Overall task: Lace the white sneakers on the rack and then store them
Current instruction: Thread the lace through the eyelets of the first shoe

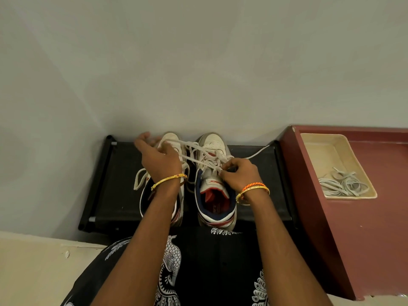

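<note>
Two white sneakers with red and navy trim stand side by side on the black shoe rack [114, 191], toes toward the wall. My right hand [239, 174] pinches the white lace [199, 151] at the upper eyelets of the right sneaker [215, 186]. My left hand [157, 159] lies over the left sneaker [171, 139], fingers spread, with a lace strand from the right sneaker drawn across it. Another lace end [258, 152] trails right over the rack. My left forearm hides most of the left sneaker.
A maroon cabinet [362, 228] stands right of the rack, carrying a cream tray [322, 140] that holds a bundle of spare white laces [344, 183]. A grey wall rises right behind the rack. My black patterned clothing [209, 268] fills the foreground.
</note>
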A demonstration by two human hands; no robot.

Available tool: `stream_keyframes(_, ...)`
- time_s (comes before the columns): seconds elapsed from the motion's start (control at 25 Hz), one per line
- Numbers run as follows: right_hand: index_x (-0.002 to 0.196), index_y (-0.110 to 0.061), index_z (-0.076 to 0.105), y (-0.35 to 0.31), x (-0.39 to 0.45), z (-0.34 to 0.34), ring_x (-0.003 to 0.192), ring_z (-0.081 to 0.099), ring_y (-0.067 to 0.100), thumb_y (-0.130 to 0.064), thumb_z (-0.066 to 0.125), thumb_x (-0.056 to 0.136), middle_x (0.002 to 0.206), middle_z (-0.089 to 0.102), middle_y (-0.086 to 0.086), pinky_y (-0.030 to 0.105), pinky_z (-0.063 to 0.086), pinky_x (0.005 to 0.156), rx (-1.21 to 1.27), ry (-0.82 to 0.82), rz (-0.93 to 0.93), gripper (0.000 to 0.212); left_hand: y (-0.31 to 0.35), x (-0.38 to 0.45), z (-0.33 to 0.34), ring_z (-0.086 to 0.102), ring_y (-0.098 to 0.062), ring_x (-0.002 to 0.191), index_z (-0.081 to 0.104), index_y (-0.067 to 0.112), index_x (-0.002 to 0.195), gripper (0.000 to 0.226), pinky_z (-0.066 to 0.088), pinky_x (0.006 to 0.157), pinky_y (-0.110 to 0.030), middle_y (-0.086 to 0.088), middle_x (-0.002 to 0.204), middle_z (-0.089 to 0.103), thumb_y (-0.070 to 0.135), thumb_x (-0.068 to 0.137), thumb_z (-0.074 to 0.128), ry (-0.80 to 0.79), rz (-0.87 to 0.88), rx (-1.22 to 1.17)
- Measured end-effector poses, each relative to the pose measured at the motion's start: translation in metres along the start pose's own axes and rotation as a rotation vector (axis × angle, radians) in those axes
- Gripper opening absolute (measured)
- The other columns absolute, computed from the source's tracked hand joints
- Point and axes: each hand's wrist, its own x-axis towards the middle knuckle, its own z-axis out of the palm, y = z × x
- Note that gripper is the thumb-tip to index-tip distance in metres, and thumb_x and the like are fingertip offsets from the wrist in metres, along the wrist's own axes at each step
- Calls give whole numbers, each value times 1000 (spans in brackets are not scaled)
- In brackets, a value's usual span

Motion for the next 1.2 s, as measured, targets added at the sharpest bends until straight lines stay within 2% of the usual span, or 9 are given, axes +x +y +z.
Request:
stream_keyframes(0.12, 98, -19, 71, 0, 6, 0, 89, 59, 16, -21, 57, 89, 96, 64, 1, 26, 47, 78, 134, -63, 37, 17, 1, -6, -3, 41, -23, 119, 41, 12, 132, 66, 39, 93, -15, -14, 137, 32, -9, 71, 55, -32, 305, 340)
stream_keyframes(0.2, 97, -22, 72, -3, 11, 0, 97, 59, 15, -10, 47, 91, 103, 66, -2, 22, 44, 81, 222, -145, 27, 28, 4, -18, 0, 37, -23, 118, 56, 18, 116, 44, 35, 91, -31, -7, 128, 42, 8, 74, 62, -205, 436, 629)
stream_keyframes(0.28, 97, -19, 71, -8, 17, -2, 93, 58, 11, -4, 42, 90, 99, 65, -6, 20, 46, 73, 245, -236, 56, 34, 4, -32, 3, 41, -22, 114, 62, 21, 103, 25, 33, 94, -38, -2, 116, 50, 22, 78, 61, -471, 445, 781)
stream_keyframes(0.4, 98, -13, 71, -10, 22, -8, 81, 53, 8, 1, 39, 89, 86, 61, -6, 23, 46, 57, 306, -328, 123, 36, -13, -38, 5, 43, -26, 117, 57, 18, 114, 35, 40, 96, -41, -6, 122, 47, 28, 80, 60, -656, 397, 956)
stream_keyframes(0.52, 103, -3, 70, -1, 32, -12, 76, 52, 6, 8, 45, 88, 90, 64, -2, 18, 42, 45, 329, -323, 82, 31, -19, -37, 6, 50, -31, 112, 46, 10, 124, 41, 45, 89, -39, -12, 126, 44, 21, 86, 60, -637, 261, 945)
stream_keyframes(0.68, 109, 1, 68, 8, 42, -17, 74, 55, 10, 15, 48, 86, 87, 63, 6, 14, 43, 41, 296, -365, 21, 34, -19, -39, 8, 56, -31, 101, 44, 4, 116, 35, 42, 76, -34, -13, 115, 52, 18, 87, 59, -568, 103, 838)
stream_keyframes(0.88, 111, -7, 67, 14, 44, -13, 89, 57, 29, 21, 36, 84, 94, 62, 6, 22, 53, 54, 190, -436, -27, 49, -21, -37, 9, 57, -29, 99, 54, 1, 109, 24, 39, 74, -29, -13, 106, 61, 15, 89, 55, -578, -37, 783)
stream_keyframes(1.0, 92, -16, 72, 14, 47, -7, 101, 62, 26, 13, 52, 84, 95, 67, 3, 38, 53, 88, 66, -293, -193, 36, -21, -38, 11, 56, -29, 104, 56, 1, 114, 27, 40, 78, -29, -14, 111, 62, 13, 90, 52, -574, -45, 781)
stream_keyframes(1.2, 84, -16, 64, 24, 46, 2, 86, 56, 15, -3, 62, 87, 83, 62, -3, 31, 46, 80, 130, -103, -188, 13, -21, -44, 11, 55, -37, 108, 55, 0, 113, 25, 43, 85, -36, -20, 113, 62, 11, 91, 50, -577, 13, 866)
